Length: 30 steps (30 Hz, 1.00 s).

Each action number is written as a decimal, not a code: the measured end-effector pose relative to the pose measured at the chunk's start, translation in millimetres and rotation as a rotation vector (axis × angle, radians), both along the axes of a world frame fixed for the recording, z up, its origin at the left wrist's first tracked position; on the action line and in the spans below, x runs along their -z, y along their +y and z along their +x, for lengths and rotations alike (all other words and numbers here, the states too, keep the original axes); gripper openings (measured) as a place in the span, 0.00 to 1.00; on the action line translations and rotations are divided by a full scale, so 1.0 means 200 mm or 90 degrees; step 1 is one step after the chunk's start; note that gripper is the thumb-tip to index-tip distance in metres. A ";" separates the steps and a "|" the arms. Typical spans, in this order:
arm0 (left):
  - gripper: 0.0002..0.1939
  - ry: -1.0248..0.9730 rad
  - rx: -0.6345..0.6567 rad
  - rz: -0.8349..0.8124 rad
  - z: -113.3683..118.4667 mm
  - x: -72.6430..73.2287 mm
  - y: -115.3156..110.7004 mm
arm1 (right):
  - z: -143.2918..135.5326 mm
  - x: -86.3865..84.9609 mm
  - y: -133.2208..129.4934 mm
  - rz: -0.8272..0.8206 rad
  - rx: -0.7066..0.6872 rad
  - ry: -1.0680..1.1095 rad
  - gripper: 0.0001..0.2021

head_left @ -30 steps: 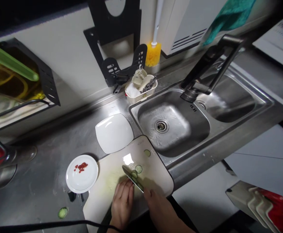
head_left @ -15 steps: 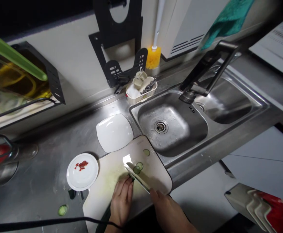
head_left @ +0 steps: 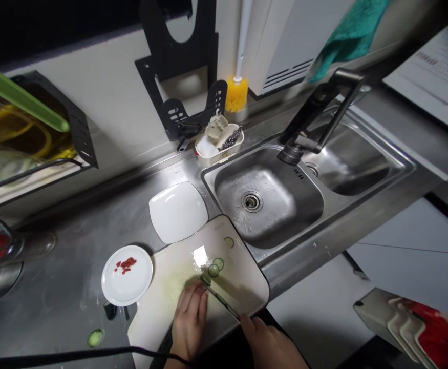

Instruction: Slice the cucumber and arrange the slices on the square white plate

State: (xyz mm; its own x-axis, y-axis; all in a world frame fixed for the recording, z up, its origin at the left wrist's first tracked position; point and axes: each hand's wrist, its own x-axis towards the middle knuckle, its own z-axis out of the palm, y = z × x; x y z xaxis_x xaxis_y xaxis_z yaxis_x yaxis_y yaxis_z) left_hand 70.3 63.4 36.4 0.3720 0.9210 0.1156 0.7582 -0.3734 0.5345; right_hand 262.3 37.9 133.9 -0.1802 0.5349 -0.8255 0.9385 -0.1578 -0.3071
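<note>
My left hand (head_left: pixel 190 313) is closed over a dark green cucumber (head_left: pixel 164 344) on the white cutting board (head_left: pixel 193 246), hiding most of it. In my right hand (head_left: pixel 267 339) is the handle of a knife (head_left: pixel 224 303). Its narrow blade sits at the cucumber's cut end, just beyond my left fingertips. Several thin cucumber slices (head_left: pixel 213 270) lie on the board past the blade, one of them farther off near the board's sink-side edge.
A white square plate (head_left: pixel 178 212) and a round plate (head_left: pixel 126 287) with small red pieces stand beside the board. Cucumber ends (head_left: pixel 95 338) lie on the steel counter (head_left: pixel 70 287). At the right is a sink (head_left: pixel 273 230) with a black faucet (head_left: pixel 304 118). A black cord (head_left: pixel 73 352) crosses the lower left.
The knife blade has come down and turned more edge-on at the cucumber's end. My left hand stays in place on the cucumber. The whole view has shifted slightly.
</note>
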 end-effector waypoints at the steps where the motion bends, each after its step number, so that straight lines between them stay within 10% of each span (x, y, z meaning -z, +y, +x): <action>1: 0.12 -0.001 -0.003 -0.002 0.00 0.00 0.00 | 0.00 -0.01 0.01 -0.006 -0.006 -0.004 0.28; 30: 0.11 0.010 -0.007 0.008 0.01 0.00 0.00 | -0.06 0.06 0.02 0.122 0.022 0.016 0.24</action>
State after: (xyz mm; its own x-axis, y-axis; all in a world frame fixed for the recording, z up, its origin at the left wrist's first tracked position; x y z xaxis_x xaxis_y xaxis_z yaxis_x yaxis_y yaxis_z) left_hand 71.4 63.0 35.5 0.3636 0.9237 0.1210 0.7703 -0.3711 0.5186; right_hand 249.5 42.9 121.6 -0.1789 0.6881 -0.7032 0.9252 -0.1255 -0.3582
